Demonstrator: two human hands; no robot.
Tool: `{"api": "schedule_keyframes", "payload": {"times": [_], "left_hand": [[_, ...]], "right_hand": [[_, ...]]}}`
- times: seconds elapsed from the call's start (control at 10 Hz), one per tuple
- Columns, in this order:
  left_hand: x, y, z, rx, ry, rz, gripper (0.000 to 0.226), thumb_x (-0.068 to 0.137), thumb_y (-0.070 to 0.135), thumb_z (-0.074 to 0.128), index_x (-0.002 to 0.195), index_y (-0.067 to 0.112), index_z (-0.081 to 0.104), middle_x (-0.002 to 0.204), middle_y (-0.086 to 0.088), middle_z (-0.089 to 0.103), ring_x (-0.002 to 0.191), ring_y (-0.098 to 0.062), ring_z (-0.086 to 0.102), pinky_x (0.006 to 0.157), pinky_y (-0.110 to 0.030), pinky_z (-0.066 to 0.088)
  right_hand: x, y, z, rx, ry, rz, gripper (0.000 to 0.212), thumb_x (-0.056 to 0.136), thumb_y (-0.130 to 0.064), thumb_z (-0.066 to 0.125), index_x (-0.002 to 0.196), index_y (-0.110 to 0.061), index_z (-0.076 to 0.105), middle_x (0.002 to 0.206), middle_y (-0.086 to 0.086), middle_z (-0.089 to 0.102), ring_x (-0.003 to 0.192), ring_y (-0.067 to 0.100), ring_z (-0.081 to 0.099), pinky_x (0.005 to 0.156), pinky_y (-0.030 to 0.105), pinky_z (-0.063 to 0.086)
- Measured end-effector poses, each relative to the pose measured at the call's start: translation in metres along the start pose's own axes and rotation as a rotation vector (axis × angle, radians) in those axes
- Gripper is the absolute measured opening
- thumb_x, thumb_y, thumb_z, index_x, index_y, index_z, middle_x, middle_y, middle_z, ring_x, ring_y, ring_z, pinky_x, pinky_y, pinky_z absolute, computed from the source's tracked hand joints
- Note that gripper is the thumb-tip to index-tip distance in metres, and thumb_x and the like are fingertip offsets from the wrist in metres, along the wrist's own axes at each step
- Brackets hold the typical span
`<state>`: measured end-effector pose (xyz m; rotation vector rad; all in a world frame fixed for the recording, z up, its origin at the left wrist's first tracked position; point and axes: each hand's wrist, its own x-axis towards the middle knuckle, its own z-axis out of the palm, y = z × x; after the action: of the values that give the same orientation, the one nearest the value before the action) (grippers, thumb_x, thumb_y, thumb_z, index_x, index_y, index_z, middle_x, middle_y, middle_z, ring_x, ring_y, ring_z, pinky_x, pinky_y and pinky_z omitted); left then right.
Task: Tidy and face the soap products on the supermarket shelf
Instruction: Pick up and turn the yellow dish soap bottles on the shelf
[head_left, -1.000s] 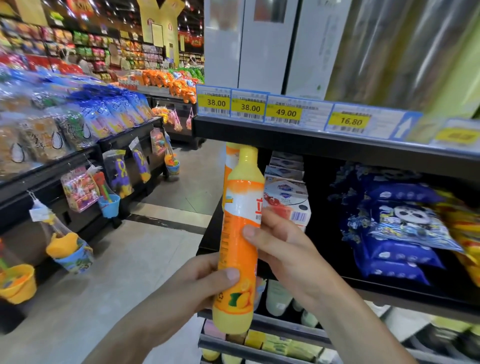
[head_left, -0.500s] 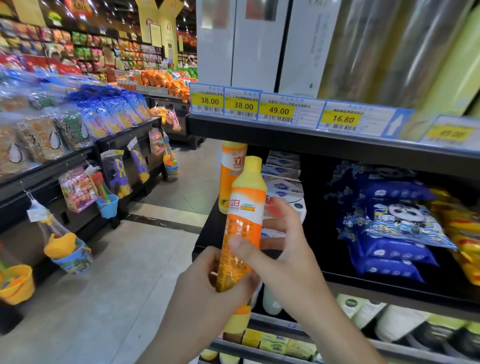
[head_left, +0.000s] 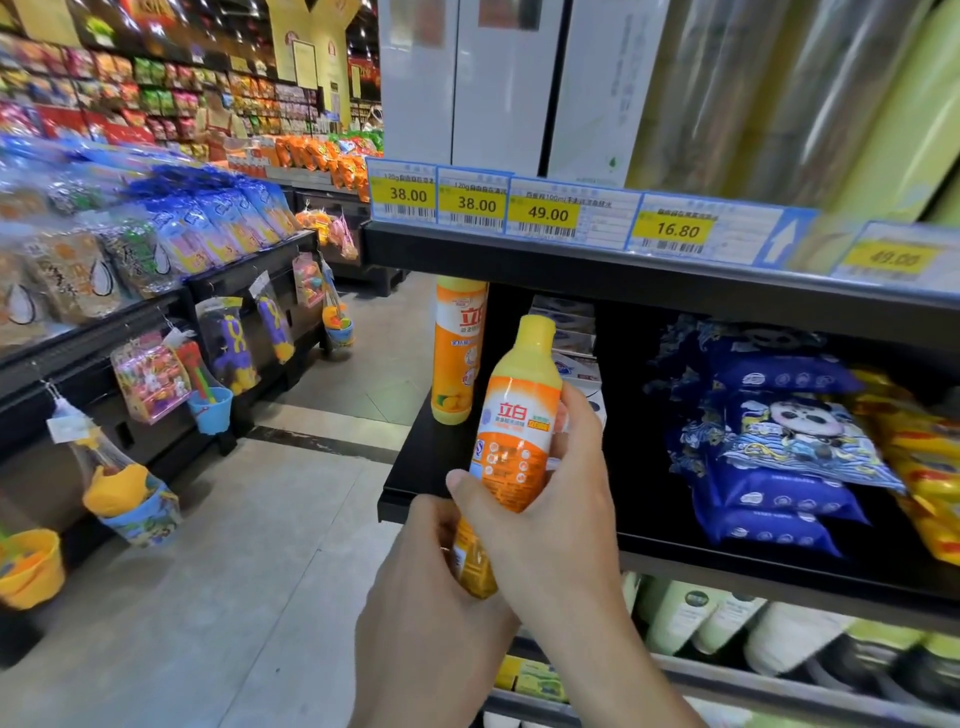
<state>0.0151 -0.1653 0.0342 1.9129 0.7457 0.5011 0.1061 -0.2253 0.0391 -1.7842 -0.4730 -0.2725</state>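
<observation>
Since a second before, turned so that the white and orange label faced the camera, and tipped with its yellow cap leaning to the upper right: the orange bottle (head_left: 517, 426), held in the air just in front of the black shelf (head_left: 415, 467), at that shelf's left end. Gripped low down by the left hand (head_left: 431, 587), fingers curled round the base from the left. Gripped at mid-body by the right hand (head_left: 561, 514), thumb pressed across the front of the label and fingers (head_left: 576, 415) wrapped round the far side. Stood upright on the shelf just behind and to the left, a second orange bottle (head_left: 457, 353) of the same make, apart from the held one. Stacked behind both, white boxes (head_left: 571, 348), partly hidden. Lay further right on the same shelf, blue packets (head_left: 779, 467) with a panda print, and beside them yellow packets (head_left: 924, 467). Ran along the shelf edge above, yellow price tags (head_left: 545, 213). Showed on the shelf below, pale green bottles (head_left: 691, 618), blurred.
</observation>
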Motion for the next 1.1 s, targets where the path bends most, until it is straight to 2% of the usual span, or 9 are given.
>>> {"api": "schedule_keyframes", "payload": {"times": [0.1,0.2,0.3,0.4,0.5,0.6,0.8,1.0,1.1], "left_hand": [[-0.005,0.002,-0.001,0.043,-0.012,0.028,0.060,0.062,0.065,0.078,0.108,0.048,0.043,0.092,0.023,0.063,0.085,0.001,0.062,0.065,-0.017,0.045],[-0.003,0.000,-0.006,0.050,-0.049,0.064,0.076,0.066,0.058,0.085,0.127,0.049,0.041,0.112,0.025,0.060,0.102,-0.004,0.062,0.086,-0.028,0.057],[-0.001,0.000,-0.012,-0.038,-0.169,0.081,0.091,0.052,0.066,0.079,0.134,0.058,0.039,0.118,0.030,0.061,0.109,0.000,0.063,0.090,-0.026,0.059],[0.014,-0.014,-0.025,-0.216,-0.388,0.067,0.097,0.050,0.077,0.082,0.137,0.059,0.042,0.127,0.037,0.062,0.117,0.013,0.060,0.099,-0.027,0.056],[0.030,-0.025,-0.040,-0.289,-0.611,0.016,0.112,0.053,0.085,0.083,0.149,0.045,0.042,0.139,0.025,0.063,0.133,0.000,0.057,0.115,-0.045,0.046],[0.041,-0.031,-0.049,-0.400,-0.799,-0.021,0.093,0.074,0.072,0.081,0.151,0.033,0.048,0.144,0.003,0.065,0.133,-0.021,0.062,0.114,-0.049,0.045],[0.048,-0.032,-0.050,-0.474,-0.988,-0.025,0.063,0.095,0.057,0.069,0.146,0.022,0.059,0.149,-0.012,0.060,0.140,-0.033,0.056,0.119,-0.051,0.041],[0.047,-0.032,-0.046,-0.594,-1.063,-0.027,0.062,0.100,0.047,0.067,0.150,0.015,0.053,0.151,-0.021,0.055,0.143,-0.041,0.050,0.121,-0.057,0.037],[0.045,-0.028,-0.046,-0.613,-1.092,0.000,0.055,0.100,0.046,0.067,0.149,0.023,0.055,0.151,-0.014,0.057,0.142,-0.037,0.053,0.119,-0.053,0.041]], "right_hand": [[0.003,0.001,-0.003,-0.027,-0.040,-0.012,0.105,0.060,-0.080,0.079,0.150,-0.059,0.029,0.131,-0.037,0.054,0.115,-0.022,0.053,0.063,-0.016,0.023],[0.004,0.005,-0.008,-0.002,-0.117,-0.010,0.100,0.064,-0.062,0.086,0.147,-0.061,0.031,0.127,-0.032,0.060,0.110,-0.016,0.061,0.065,-0.011,0.036],[0.003,0.002,-0.017,0.062,-0.184,0.019,0.095,0.069,-0.046,0.089,0.146,-0.057,0.036,0.126,-0.028,0.062,0.108,-0.011,0.064,0.069,-0.003,0.046],[0.004,-0.007,-0.028,0.121,-0.250,0.054,0.089,0.076,-0.033,0.090,0.146,-0.052,0.039,0.123,-0.023,0.064,0.104,-0.007,0.067,0.069,0.008,0.055],[0.006,-0.020,-0.039,0.180,-0.321,0.150,0.093,0.078,-0.030,0.089,0.144,-0.063,0.033,0.120,-0.026,0.061,0.104,-0.004,0.065,0.076,0.023,0.061],[0.009,-0.026,-0.049,0.251,-0.396,0.184,0.090,0.079,-0.025,0.089,0.143,-0.063,0.037,0.122,-0.022,0.065,0.113,0.005,0.065,0.092,0.038,0.059],[0.009,-0.025,-0.060,0.432,-0.507,0.221,0.082,0.072,-0.026,0.090,0.141,-0.049,0.051,0.122,-0.006,0.072,0.115,0.017,0.069,0.095,0.044,0.060],[0.010,-0.020,-0.067,0.514,-0.624,0.177,0.075,0.078,-0.020,0.084,0.143,-0.041,0.052,0.124,0.000,0.071,0.114,0.022,0.070,0.086,0.035,0.060],[0.009,-0.020,-0.068,0.580,-0.680,0.207,0.072,0.081,-0.014,0.081,0.144,-0.032,0.053,0.122,0.009,0.070,0.100,0.022,0.072,0.069,0.026,0.058]]}}
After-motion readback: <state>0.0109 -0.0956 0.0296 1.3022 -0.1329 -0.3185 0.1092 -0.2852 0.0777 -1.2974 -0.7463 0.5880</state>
